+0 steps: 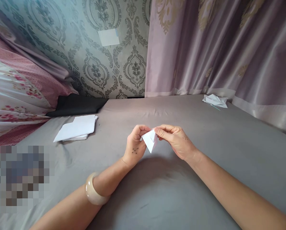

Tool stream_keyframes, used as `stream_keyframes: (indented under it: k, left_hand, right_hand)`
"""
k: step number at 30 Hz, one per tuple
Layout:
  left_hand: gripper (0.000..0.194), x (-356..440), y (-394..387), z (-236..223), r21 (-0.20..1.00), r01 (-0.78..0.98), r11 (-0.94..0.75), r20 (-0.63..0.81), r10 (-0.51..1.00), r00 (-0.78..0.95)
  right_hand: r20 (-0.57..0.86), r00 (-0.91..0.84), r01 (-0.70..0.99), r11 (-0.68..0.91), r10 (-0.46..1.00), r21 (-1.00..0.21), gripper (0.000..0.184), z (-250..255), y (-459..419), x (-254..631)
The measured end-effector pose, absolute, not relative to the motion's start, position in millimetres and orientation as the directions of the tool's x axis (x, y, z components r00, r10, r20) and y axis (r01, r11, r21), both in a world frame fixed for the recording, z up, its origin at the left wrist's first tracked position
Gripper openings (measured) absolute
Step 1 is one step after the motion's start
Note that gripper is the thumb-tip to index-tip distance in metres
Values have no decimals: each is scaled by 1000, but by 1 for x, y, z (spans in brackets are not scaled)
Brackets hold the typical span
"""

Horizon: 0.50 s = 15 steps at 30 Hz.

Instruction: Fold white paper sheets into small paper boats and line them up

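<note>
A small folded paper is pinched between both hands above the grey sheet, just past mid-frame. The left hand grips its left corner with curled fingers; the right hand nips the top edge. It seems light, thin, easily creased, best held at the edges. Its point aims toward 6 o'clock, long axis roughly 12 to 6. A paper stack lies at 10 o'clock.

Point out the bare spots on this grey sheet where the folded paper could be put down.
Bare grey sheet lies right of the right hand, up to the curtain; also between the paper stack and the left hand. The far right corner holds folded pieces. Both hands pinch the folded paper.
</note>
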<state>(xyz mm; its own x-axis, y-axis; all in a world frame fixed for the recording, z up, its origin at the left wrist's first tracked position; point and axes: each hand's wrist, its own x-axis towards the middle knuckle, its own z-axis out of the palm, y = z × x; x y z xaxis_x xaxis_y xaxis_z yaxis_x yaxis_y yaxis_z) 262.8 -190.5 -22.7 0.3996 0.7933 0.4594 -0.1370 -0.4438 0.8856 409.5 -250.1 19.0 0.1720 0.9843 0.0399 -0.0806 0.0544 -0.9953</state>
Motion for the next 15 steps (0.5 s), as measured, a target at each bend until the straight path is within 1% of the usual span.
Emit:
stream_keyframes:
  k: [3,6,8,11,15]
  left_hand:
    - [18,265,-191,-18,929,-203,-311,370,812,452]
    - [24,267,-190,-12,956,-225,-189,282,805,522]
    - [27,268,-189,-10,973,-199,-120,214,798,564]
    - [30,268,-186,-9,989,-145,-39,115,817,566]
    - [25,266,-181,-13,997,-77,30,22,801,598]
  right_hand:
    - [15,155,-79,27,988,-997,23,22,-250,412]
    - [22,159,-43,30,987,-999,23,22,-248,418]
    - [18,180,-16,21,983,-1000,24,19,-246,424]
    - [-30,216,6,-32,976,-999,26,12,-242,432]
    - [-107,257,23,-117,961,-993,31,2,-238,438]
